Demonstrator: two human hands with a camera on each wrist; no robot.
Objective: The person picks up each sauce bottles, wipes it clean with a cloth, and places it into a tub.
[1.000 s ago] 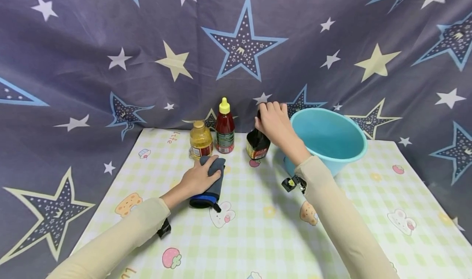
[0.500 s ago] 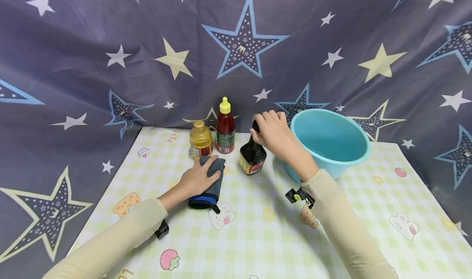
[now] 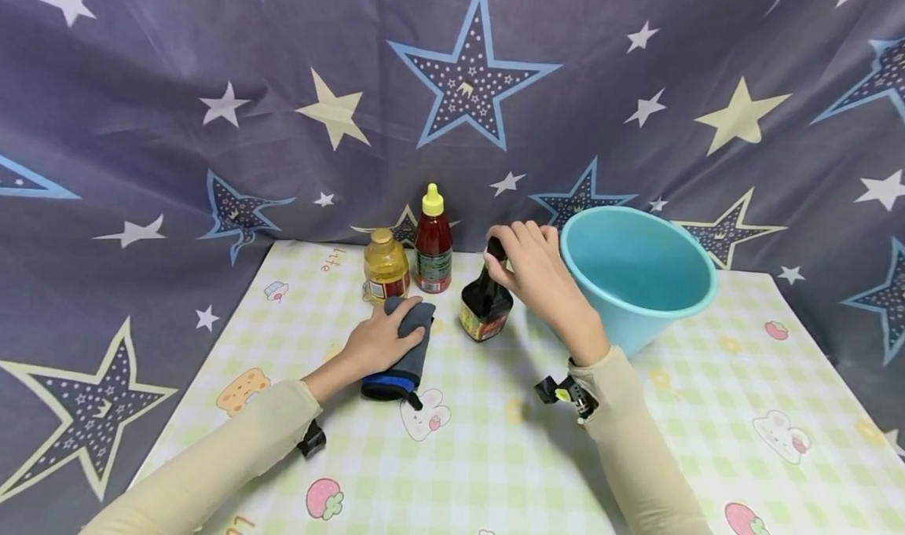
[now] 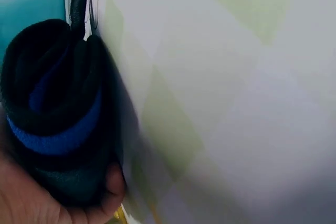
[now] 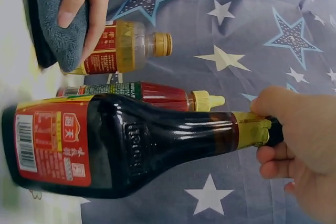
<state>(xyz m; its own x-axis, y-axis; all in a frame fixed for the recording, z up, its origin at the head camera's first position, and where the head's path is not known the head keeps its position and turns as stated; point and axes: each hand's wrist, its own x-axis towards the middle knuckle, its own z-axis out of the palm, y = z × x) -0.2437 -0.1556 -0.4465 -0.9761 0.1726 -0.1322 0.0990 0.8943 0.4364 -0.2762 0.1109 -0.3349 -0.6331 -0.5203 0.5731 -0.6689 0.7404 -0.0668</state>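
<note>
My right hand (image 3: 532,272) pinches the capped top of a dark soy sauce bottle (image 3: 486,303), its fingers and thumb around the black cap. In the right wrist view the bottle's red and yellow label (image 5: 52,145) faces the camera. Farther left, my left hand (image 3: 378,342) grips a rolled grey towel (image 3: 413,350) from above. The towel's blue band (image 4: 63,135) and black edging show at its near end. Just behind the towel stands a squat bottle of yellow liquid (image 3: 386,268), with a red sauce squeeze bottle (image 3: 433,244) to its right.
A light blue bucket (image 3: 622,319) stands at the back right, beside my right forearm. The table carries a green-and-white checked cloth (image 3: 459,472) with cartoon prints. Behind it hangs a dark curtain (image 3: 566,32) patterned with stars.
My right hand has brought the soy sauce bottle toward me and a little left, away from the back edge. My left hand stays on the towel.
</note>
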